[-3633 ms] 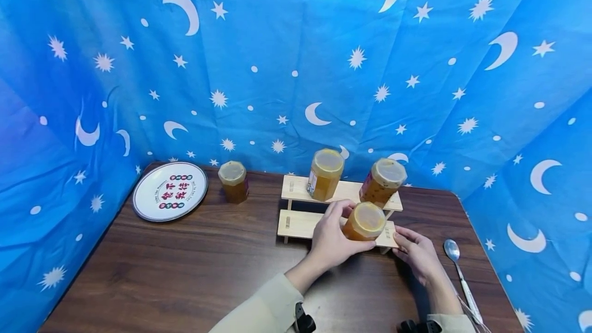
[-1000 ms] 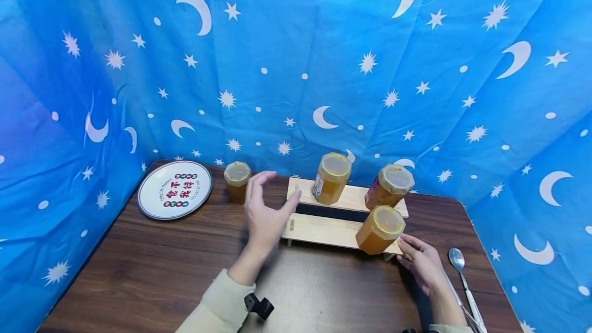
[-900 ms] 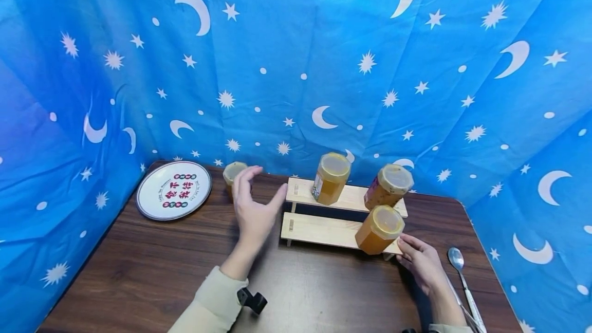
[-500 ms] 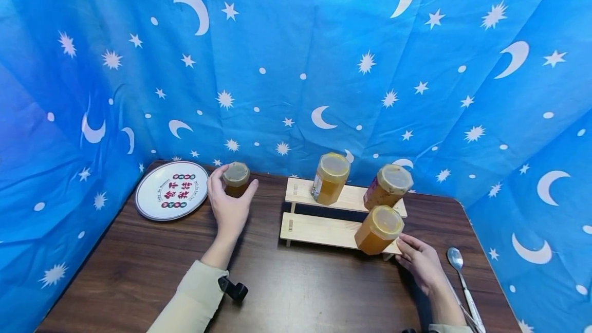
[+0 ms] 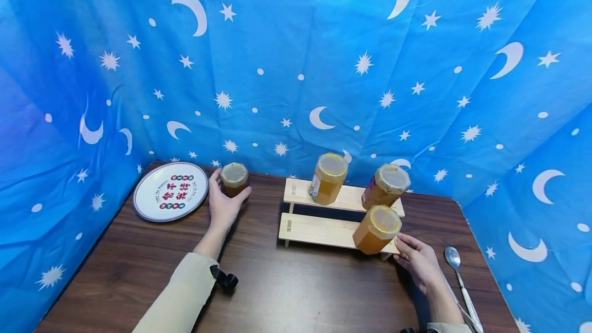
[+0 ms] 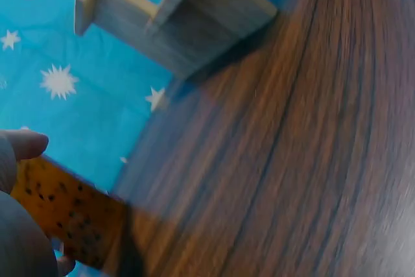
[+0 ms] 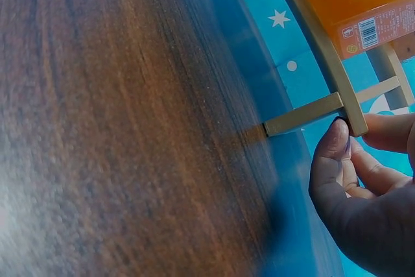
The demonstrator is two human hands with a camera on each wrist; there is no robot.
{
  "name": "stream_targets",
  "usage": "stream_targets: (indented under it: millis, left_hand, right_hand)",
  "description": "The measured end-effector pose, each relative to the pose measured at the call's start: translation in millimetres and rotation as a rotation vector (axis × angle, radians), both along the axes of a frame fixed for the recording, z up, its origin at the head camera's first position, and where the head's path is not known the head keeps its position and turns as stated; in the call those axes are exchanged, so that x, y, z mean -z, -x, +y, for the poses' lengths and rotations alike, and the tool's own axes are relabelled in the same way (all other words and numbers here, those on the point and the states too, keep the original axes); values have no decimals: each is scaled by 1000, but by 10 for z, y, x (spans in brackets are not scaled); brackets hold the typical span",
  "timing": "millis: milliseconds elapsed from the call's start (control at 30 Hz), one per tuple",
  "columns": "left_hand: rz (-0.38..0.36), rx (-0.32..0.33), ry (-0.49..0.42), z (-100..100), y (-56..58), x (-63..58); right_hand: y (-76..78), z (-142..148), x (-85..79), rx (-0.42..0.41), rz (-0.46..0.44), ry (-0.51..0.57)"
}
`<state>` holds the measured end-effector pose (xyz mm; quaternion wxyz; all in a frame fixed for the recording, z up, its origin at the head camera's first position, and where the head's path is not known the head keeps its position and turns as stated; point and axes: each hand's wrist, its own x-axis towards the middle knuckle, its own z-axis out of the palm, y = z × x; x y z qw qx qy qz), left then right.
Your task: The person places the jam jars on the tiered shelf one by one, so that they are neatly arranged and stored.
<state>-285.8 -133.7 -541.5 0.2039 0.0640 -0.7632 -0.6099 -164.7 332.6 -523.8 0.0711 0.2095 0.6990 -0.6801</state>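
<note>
At the back left, my left hand (image 5: 223, 204) grips a small lidded jar (image 5: 234, 179) that stands beside the plate. The left wrist view shows dark seeds in the orange filling of this jar (image 6: 61, 209), with part of it hidden by my fingers. My right hand (image 5: 418, 261) pinches the right end of the lower board of a two-step wooden rack (image 5: 319, 230), thumb below and forefinger above in the right wrist view. A honey-coloured jar (image 5: 376, 230) stands on that lower board near my right hand. Two more jars, one golden (image 5: 329, 181) and one seeded (image 5: 385, 186), stand on the upper board.
A white plate (image 5: 143, 197) with red lettering lies at the far left of the dark wooden table (image 5: 287, 292). To the right of my right hand lie a spoon (image 5: 464, 287) and another thin metal utensil, partly hidden. A blue star-patterned cloth (image 5: 277, 66) hangs behind.
My left hand has let go of the honey-coloured jar on the lower board, moved left and closed round the jar by the plate. My right hand keeps its place at the rack's end.
</note>
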Motion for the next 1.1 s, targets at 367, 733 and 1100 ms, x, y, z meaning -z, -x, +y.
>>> stream_targets:
  millis: [367,733,1100]
  left_hand:
    - [-34,56,22,-143,97,100]
    - [-76,43,15,-167,86,63]
    - [-61,23,5,-147,-31,47]
  right_hand:
    - [1,-15,-7,1,7,4]
    - [4,-5,37,13,1,4]
    - [2,-9,19,20,6,1]
